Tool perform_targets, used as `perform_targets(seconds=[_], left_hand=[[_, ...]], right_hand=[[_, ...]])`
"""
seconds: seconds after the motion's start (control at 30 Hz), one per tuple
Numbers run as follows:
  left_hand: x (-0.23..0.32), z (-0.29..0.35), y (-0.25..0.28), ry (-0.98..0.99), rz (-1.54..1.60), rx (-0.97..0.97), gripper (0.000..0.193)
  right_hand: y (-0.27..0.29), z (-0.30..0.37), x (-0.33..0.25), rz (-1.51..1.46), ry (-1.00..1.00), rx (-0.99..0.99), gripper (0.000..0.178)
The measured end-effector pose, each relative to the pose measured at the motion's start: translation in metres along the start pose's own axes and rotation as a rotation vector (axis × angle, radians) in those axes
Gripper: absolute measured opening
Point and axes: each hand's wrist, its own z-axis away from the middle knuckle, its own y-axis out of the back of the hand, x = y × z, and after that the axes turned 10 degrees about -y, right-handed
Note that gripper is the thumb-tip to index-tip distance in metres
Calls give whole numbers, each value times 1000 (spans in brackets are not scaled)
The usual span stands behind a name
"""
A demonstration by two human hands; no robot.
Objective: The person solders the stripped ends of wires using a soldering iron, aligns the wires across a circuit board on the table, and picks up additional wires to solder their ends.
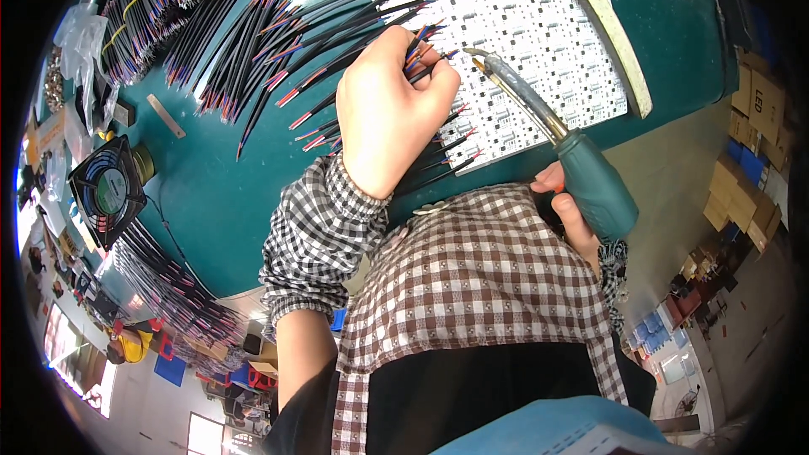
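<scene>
Below us spreads the green tabletop (227, 219), the biggest thing around our hands. On it lies the white sheet of small circuit boards (522, 8), ahead of us and under our work. Black cables (341, 21) with coloured wire ends fan out from its left edge, their right ends lying over the boards. Farther left we have a loose pile of similar cables (244, 55), and beyond it bundles (147, 13) tied with yellow bands.

The soldering iron (594, 181) slants over the sheet's right half, its green handle toward us and its bent tip just beside the wire ends. Our left hand (392, 105) is closed narrow, thumb and fingers pinching a cable end above the boards. Our right hand (575, 223) is wrapped around the iron's handle, which partly hides it. At the tabletop's left we see a square black fan (109, 188). A curved pale strip (608, 42) lies along the sheet's right side. Smallest is a short flat strip (166, 116), near the loose pile.
</scene>
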Motion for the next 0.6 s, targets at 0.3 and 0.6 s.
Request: perform_targets(seconds=[0.3, 0.6], left_hand=[[1, -1, 1, -15, -14, -7, 15], [0, 0, 2, -15, -5, -13, 16]], right_hand=[[-1, -1, 2, 37, 37, 5, 57], [1, 2, -5, 92, -66, -42, 35]])
